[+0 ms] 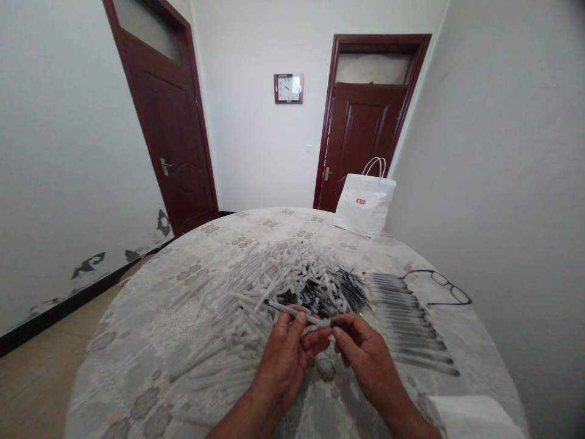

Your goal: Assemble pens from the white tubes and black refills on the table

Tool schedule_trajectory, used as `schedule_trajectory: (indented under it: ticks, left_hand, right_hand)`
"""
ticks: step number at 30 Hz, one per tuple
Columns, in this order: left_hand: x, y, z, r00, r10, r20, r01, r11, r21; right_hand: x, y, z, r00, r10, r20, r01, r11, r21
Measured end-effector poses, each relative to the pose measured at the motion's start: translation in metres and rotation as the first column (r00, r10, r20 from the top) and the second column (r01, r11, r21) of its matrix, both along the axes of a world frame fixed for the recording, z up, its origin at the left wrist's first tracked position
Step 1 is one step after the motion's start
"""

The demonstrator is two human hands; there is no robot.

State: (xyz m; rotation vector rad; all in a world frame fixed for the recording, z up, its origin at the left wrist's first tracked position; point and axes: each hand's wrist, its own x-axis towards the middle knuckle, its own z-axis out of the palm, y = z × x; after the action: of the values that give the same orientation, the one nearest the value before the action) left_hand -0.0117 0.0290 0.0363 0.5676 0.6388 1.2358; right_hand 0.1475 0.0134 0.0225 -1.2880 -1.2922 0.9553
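Note:
A slim translucent pen [309,318] with dark ends is held between my two hands above the near middle of the table. The thumb and fingers of my left hand [286,347] are closed round its barrel. My right hand [361,349] pinches the dark tip at its right end. Just beyond lies a heap of loose white pen parts [274,274], with black pieces [315,296] at its right side. To the right of my hands, several pens with dark ends [411,320] lie side by side in a row.
A patterned cloth covers the round table [192,271]. Black-framed glasses [445,280] rest near the right edge, and a white paper bag [365,204] stands at the far right. Something white [473,417] lies at the near right. Beyond are two dark red doors and a wall clock [289,89].

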Motion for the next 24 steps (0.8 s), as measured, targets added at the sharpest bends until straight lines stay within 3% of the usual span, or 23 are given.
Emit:
schedule_trajectory:
  ticks: [24]
  left_hand:
    - [0.0023,0.0023,-0.0069,0.999,-0.013,-0.034,0.014,0.999,0.041]
  right_hand:
    - [0.0028,0.0002,0.0025,0.996,0.02,0.092,-0.028,0.996,0.086]
